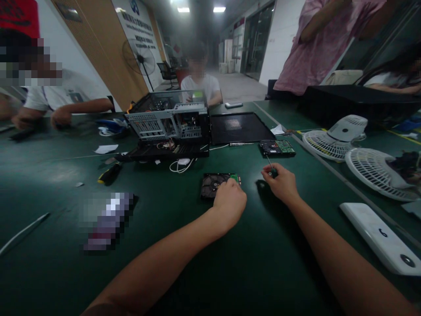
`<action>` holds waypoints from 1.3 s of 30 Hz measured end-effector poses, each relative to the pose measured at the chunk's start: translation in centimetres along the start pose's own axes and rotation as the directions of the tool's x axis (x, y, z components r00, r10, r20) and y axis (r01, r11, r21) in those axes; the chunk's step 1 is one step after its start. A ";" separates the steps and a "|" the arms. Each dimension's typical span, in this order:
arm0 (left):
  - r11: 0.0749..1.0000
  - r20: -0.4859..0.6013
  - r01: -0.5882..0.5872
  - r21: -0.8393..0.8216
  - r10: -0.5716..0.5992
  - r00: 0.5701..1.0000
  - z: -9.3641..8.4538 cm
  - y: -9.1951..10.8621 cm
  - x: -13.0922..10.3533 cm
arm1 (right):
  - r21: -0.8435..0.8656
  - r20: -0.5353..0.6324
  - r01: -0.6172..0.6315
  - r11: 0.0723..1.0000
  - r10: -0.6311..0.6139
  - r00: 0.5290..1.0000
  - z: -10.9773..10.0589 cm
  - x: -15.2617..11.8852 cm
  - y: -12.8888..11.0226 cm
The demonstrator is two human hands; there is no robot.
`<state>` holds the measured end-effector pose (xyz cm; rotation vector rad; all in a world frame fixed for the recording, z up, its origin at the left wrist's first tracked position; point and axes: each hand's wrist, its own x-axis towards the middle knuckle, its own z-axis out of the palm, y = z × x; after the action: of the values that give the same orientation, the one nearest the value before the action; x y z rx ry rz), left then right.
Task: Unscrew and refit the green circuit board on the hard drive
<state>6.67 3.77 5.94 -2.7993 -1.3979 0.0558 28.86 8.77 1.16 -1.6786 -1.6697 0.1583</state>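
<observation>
A hard drive (210,185) with a green circuit board at its right end lies flat on the dark green table. My left hand (230,199) is over its right part, fingers bent together against it. What the fingertips pinch, if anything, is hidden. My right hand (281,181) is closed around a small screwdriver (271,166) with a dark handle, its thin shaft pointing up and away. Just beyond that hand lies a second hard drive (278,148), its green board partly showing.
An opened computer case (167,127) stands ahead, beside its black side panel (241,127). A yellow-black screwdriver (109,173) and a pixelated object (110,221) lie left. Fan parts (329,142) and a white power bank (381,237) occupy the right. Other people sit or stand around the table.
</observation>
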 end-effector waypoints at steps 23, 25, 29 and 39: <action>0.985 0.031 -0.171 -0.021 0.171 0.985 -0.8 0.7 -0.7 | 0.170 0.280 0.062 0.983 -0.108 0.954 1.2 -1.9 -3.5; 0.986 0.030 -0.167 -0.015 0.168 0.985 -0.8 0.7 -0.7 | 0.169 0.285 0.064 0.984 -0.111 0.952 1.1 -1.8 -3.4; 0.984 0.027 -0.180 -0.017 0.180 0.983 -0.8 0.7 -0.7 | 0.169 0.228 0.022 0.985 -0.061 0.972 1.0 -1.5 -2.8; 0.982 0.034 -0.187 -0.003 0.187 0.982 -0.7 0.6 -0.6 | 0.149 0.249 0.065 0.987 -0.102 0.963 1.0 -1.6 -2.7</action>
<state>6.82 2.93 6.62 -2.9336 -1.1361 0.1053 25.84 7.35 1.35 -1.5297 -1.8690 0.4579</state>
